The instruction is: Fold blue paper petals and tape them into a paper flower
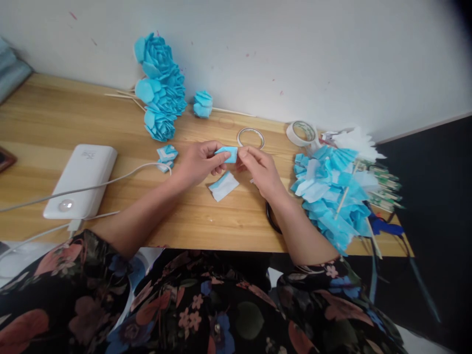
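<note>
Over the middle of the wooden table [206, 226], my left hand [202, 161] pinches a small folded piece of blue paper [230, 154] between thumb and fingers. The fingertips of my right hand [258, 169] are closed at the right end of the same piece. Just below lies a blue and white paper piece [224, 187], flat on the wood. To the left of my left hand sit a few small folded blue pieces [167, 157]. A thin tape ring [251, 138] stands behind my right hand, and a dark round object [272, 218] is partly hidden under my right forearm.
Blue paper flowers [162, 93] on sticks lean by the wall, with a smaller one [202, 104] alongside. At right are a tape roll [301, 133], a heap of blue and white paper [332, 191] and green-white strips [385, 187]. A white power bank [81, 182] with cables lies left.
</note>
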The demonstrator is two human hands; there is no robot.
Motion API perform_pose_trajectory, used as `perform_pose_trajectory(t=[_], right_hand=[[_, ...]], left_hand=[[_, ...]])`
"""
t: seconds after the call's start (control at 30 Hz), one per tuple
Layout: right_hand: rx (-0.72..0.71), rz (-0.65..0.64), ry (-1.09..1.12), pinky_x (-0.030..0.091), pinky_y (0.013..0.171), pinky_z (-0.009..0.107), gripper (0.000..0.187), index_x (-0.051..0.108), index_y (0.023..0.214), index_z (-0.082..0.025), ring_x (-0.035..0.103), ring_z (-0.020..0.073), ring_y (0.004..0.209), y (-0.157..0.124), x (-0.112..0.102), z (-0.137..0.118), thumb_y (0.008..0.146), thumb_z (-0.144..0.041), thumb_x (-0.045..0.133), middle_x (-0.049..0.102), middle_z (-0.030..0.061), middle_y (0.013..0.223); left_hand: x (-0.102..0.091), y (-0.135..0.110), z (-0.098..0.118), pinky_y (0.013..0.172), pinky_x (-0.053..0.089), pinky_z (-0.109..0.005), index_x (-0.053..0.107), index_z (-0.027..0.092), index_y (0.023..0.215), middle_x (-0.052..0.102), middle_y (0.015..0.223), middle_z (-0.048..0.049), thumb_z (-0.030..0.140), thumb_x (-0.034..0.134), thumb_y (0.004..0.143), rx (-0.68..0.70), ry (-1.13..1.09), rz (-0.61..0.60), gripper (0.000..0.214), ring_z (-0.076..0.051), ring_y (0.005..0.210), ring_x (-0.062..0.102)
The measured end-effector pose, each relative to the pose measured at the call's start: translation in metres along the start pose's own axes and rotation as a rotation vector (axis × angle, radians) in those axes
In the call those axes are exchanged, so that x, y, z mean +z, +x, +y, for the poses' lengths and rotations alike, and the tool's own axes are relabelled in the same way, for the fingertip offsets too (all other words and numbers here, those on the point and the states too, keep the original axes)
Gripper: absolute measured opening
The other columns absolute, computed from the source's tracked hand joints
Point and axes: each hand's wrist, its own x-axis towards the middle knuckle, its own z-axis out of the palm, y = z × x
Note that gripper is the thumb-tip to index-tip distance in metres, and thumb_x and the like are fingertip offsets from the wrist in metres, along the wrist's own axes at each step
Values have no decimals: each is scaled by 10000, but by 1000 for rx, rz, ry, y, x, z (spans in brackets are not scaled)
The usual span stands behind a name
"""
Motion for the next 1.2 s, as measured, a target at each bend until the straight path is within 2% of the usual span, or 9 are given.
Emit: perform_pose_trajectory(t=[0.1, 0.17, 0.47, 0.63, 0.7, 0.83, 1.0, 1.1, 1.2], right_hand=[[16, -22, -14, 498, 688, 311, 316, 629, 826, -248, 558, 141, 701, 0, 1, 0, 846, -533, 763, 605, -30, 735], [-4, -7, -7, 466, 664, 305, 251, 614, 807, -247, 518, 132, 675, 1, 1, -1, 824, -456, 751, 571, -42, 705], [-48, 56, -75, 400, 644, 310, 201, 596, 760, -242, 484, 122, 643, 2, 1, -2, 803, -412, 693, 543, -46, 681], [-44, 44, -72, 402, 616, 295, 199, 601, 760, -243, 470, 114, 627, 1, 3, 1, 799, -401, 717, 539, -55, 659], [-58, 41, -68, 437, 631, 294, 212, 627, 770, -237, 506, 116, 644, 1, 3, 2, 821, -415, 731, 568, -48, 674], [-97, 131, -8, 548, 695, 311, 307, 703, 883, -238, 626, 134, 710, 5, -8, -3, 914, -543, 707, 696, -2, 802], [-121, 310, -121, 558, 632, 294, 318, 732, 993, -267, 631, 120, 652, 2, -32, -32, 987, -576, 656, 727, 6, 841], [-134, 288, -218, 564, 635, 290, 273, 758, 1003, -258, 625, 110, 639, -10, -41, -47, 986, -516, 667, 730, -2, 835], [-122, 238, -329, 566, 642, 298, 205, 780, 981, -236, 635, 117, 636, -29, -46, -46, 949, -421, 699, 739, -4, 807]], left_hand=[[1, -1, 0, 556, 479, -174, 638, 157, 776, 676, 646, 13, 248, 714, 934, 11, 20, -2, 198, -66, 541, 589], [1, -1, 0, 554, 477, -175, 641, 157, 780, 675, 642, 14, 245, 722, 929, 5, 33, -4, 191, -70, 545, 598], [-1, 2, -4, 559, 490, -198, 665, 152, 789, 707, 686, -11, 404, 727, 940, -28, -9, -51, 300, -80, 553, 606], [0, 1, -5, 576, 477, -186, 662, 156, 805, 668, 663, 23, 290, 764, 883, -23, -18, -29, 186, -72, 570, 595], [1, 0, -5, 580, 478, -184, 655, 155, 797, 667, 662, 26, 240, 746, 885, -31, -23, -11, 153, -67, 563, 588], [1, 1, -1, 569, 482, -183, 659, 150, 790, 696, 670, 12, 179, 704, 901, -69, -17, 18, 124, -64, 544, 585], [0, 1, 4, 544, 473, -178, 643, 154, 746, 706, 659, 3, 166, 700, 899, -71, -10, 67, 164, -63, 527, 573], [-1, 1, 2, 542, 474, -177, 646, 158, 749, 705, 646, 3, 166, 712, 895, -66, -24, 76, 160, -67, 529, 575], [-1, 2, 1, 533, 469, -175, 649, 157, 751, 702, 639, 4, 148, 710, 897, -80, -42, 78, 159, -65, 523, 576]])
